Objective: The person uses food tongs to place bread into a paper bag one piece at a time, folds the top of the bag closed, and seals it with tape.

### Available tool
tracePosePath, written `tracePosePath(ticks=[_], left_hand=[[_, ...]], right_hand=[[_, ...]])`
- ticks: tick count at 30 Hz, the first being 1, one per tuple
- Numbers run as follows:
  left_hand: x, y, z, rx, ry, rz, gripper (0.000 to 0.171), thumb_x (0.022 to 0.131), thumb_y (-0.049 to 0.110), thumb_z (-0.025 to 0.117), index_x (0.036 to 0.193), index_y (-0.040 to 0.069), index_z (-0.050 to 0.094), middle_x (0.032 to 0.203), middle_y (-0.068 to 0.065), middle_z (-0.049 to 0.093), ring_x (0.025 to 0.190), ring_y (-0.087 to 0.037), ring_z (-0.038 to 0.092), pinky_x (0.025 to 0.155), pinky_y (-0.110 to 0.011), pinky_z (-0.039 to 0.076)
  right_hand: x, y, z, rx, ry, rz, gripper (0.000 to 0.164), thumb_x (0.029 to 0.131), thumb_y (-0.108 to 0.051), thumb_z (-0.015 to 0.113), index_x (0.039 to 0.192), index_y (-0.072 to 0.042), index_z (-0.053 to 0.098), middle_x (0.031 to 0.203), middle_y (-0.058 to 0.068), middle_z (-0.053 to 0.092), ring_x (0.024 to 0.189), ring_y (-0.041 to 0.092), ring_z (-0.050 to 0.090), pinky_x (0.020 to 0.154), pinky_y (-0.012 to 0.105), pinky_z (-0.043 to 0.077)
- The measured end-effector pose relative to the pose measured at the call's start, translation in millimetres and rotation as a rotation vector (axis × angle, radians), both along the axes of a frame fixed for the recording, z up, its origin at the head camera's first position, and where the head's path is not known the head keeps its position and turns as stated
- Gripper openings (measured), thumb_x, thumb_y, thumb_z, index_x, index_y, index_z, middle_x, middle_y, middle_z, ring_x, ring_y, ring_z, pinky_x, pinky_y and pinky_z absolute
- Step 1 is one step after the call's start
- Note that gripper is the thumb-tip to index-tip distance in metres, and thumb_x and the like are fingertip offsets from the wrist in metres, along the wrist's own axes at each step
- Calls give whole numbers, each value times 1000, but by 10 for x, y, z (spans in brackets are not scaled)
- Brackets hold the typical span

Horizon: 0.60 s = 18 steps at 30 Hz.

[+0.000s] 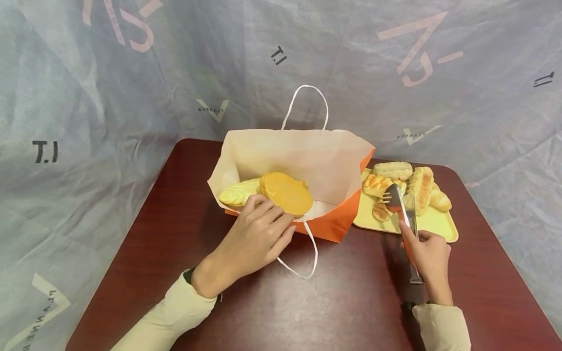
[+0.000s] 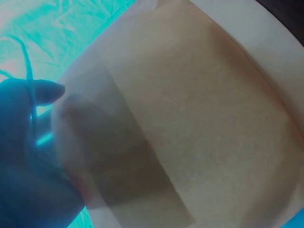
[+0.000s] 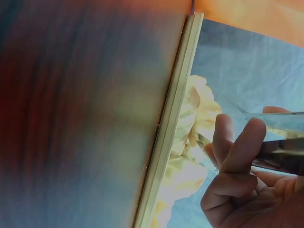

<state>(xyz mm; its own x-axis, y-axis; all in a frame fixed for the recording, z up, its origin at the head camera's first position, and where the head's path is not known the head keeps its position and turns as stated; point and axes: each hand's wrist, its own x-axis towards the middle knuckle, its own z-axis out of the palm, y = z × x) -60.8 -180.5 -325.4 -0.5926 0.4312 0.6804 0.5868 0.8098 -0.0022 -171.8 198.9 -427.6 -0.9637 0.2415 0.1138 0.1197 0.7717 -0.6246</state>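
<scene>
An orange paper bag [image 1: 298, 151] with a pale inside gapes upward at the table's middle. My left hand [image 1: 254, 234] holds its near rim, the fingers reaching over the edge. Inside lie a long yellow bread [image 1: 237, 194] and a flat, round golden-brown bread [image 1: 287, 195]. In the left wrist view the bag's side [image 2: 190, 109] fills most of the picture, my thumb beside it. My right hand [image 1: 428, 256] grips metal tongs [image 1: 393, 197] with orange on the handle. Their fork-like end overlaps the breads on a yellow tray [image 1: 366, 217] in the head view.
Several breads, among them a long loaf [image 1: 420, 187] and a pale roll [image 1: 392, 170], crowd the tray at the right. One white cord handle [image 1: 327, 109] stands up behind the bag; another droops in front. Printed grey sheeting [image 1: 351, 58] surrounds the dark red table [image 1: 281, 302].
</scene>
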Motion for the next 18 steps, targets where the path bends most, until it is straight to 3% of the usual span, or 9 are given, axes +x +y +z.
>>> tracePosePath(ticks=[6,13,18], left_hand=[[-4,-1,-4,-7,-9,-2,15,87,21,48,82,13,60,74,2,55,75,-21,49,84,-39,34],[-17,-6,-8,-12,-24,2,16,87,22,47,85,14,61,76,2,56,77,-20,50,85,-38,33],[-26,-12,-20,-18,-22,12,18,87,23,48,90,13,63,78,2,58,79,-18,52,85,-39,34]], right_hand=[[-75,-3,-26,-35,-38,49,64,76,-63,51,62,-3,66,60,8,66,38,22,47,36,31,31],[-102,-9,-39,21,1,97,60,81,-59,48,66,-6,70,45,2,56,37,20,43,37,31,32],[-85,-5,-42,29,-7,88,61,83,-58,45,64,-6,69,41,2,52,36,21,40,37,32,30]])
